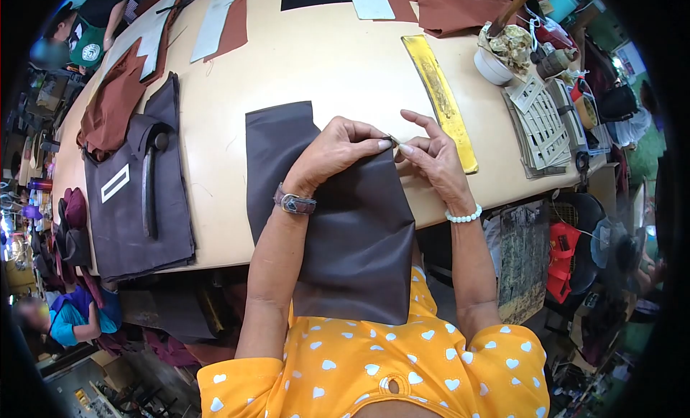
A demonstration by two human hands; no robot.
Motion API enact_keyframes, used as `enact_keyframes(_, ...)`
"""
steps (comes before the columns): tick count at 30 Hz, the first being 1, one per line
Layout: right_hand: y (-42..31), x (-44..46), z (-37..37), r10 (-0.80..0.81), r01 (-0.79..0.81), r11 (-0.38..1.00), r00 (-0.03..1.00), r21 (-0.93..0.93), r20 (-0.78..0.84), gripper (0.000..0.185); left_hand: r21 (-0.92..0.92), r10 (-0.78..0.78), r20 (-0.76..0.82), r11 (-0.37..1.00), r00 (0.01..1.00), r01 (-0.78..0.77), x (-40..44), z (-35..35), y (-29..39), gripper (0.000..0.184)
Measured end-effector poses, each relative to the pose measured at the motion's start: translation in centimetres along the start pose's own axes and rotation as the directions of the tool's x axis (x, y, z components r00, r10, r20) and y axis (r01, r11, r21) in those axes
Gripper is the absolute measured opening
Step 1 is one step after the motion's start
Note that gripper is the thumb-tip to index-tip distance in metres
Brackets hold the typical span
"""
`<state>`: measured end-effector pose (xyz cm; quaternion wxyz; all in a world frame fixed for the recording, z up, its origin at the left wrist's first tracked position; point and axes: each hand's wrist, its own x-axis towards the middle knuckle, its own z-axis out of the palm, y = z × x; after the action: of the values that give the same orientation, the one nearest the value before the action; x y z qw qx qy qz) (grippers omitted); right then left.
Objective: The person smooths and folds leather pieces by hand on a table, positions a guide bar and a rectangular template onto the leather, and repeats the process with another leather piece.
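A dark brown sheet of material (352, 238) hangs over the table's front edge onto my lap, and part of it lies on the table (338, 66). My left hand (338, 150) pinches the sheet's upper corner between thumb and fingertips. Close on its right, my right hand (431, 155) has thumb and index finger closed at the same corner on something small and thin that I cannot make out, while another finger is raised. The two hands' fingertips nearly meet there.
Left on the table, a hammer (149, 191) and a white rectangular frame (116, 183) lie on stacked dark pieces (172, 238). A yellow strip (442, 102), a white bowl (493, 67) and card templates (539, 123) are to the right. People (90, 30) are at the far left.
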<state>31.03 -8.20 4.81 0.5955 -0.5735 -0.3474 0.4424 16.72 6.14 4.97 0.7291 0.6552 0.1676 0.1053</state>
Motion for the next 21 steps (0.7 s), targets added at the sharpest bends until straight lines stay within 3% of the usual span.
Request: enact_keyframes(21, -0.15, -0.08, -0.12, -0.004, 0.004, 1.000, 1.000, -0.020, 0.025, 0.053, 0.054, -0.037, -0.003, 0.998, 0.999, 0.038, -0.17, 0.02, 0.44, 0.017)
